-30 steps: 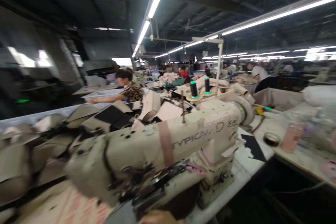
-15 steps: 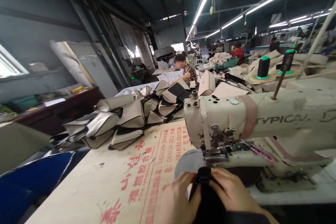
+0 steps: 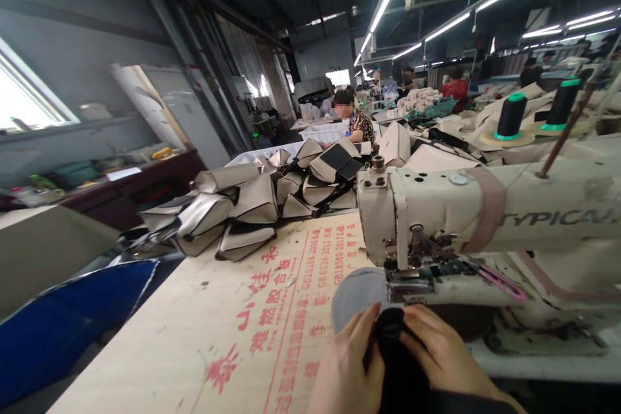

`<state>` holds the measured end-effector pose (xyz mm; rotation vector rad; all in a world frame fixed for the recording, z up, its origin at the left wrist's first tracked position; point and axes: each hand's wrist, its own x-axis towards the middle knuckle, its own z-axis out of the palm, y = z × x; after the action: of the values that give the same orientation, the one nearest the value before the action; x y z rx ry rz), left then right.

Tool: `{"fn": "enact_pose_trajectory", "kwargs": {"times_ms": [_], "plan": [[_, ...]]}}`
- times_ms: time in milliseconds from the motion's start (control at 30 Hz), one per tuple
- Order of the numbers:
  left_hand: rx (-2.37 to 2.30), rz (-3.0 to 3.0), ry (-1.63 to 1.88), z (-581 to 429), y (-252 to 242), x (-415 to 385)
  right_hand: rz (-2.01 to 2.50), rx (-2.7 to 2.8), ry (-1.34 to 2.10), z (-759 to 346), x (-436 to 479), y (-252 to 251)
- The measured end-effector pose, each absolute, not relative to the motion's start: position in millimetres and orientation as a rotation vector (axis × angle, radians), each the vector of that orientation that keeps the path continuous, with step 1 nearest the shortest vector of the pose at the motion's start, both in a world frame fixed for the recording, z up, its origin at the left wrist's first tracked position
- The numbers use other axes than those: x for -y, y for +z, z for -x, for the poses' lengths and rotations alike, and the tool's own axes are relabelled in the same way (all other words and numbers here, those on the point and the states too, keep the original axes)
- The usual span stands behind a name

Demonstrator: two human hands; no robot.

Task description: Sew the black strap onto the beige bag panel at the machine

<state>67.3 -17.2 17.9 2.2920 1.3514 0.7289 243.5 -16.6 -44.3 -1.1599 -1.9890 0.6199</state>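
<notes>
At lower right of the frame, my left hand [image 3: 347, 362] and right hand [image 3: 439, 346] were clenched on a black strap [image 3: 391, 330] (pinched between them) just before the TYPICAL sewing machine [image 3: 509, 207].

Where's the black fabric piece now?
Head view, bottom centre: the black fabric piece is held between the left hand and right hand, near the sewing machine's presser foot.

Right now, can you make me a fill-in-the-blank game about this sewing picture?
The left hand and right hand hold a ____ piece of material.
The word on the sewing machine is ____.
The writing on the board is ____.
The black thread cone has a ____ ring at its base.

Answers: black, TYPICAL, red, green.
</notes>
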Motion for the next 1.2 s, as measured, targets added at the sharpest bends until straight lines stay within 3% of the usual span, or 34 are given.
{"fn": "enact_pose_trajectory", "kwargs": {"times_ms": [333, 667, 867, 1200], "plan": [[-1.003, -2.274, 0.519, -41, 34, -9, 1.094, 2.092, 0.562, -261, 4, -34], [-1.103, -2.023, 0.795, -63, 14, -7, 1.114, 2.217, 0.520, -260, 4, -35], [-1.179, -1.963, 0.957, -63, -5, -3, 1.099, 2.198, 0.694, -259, 4, -28], [-0.960, -2.303, 0.590, -48, 11, -12, 1.056, 2.140, 0.794, -254, -3, -29]]}}
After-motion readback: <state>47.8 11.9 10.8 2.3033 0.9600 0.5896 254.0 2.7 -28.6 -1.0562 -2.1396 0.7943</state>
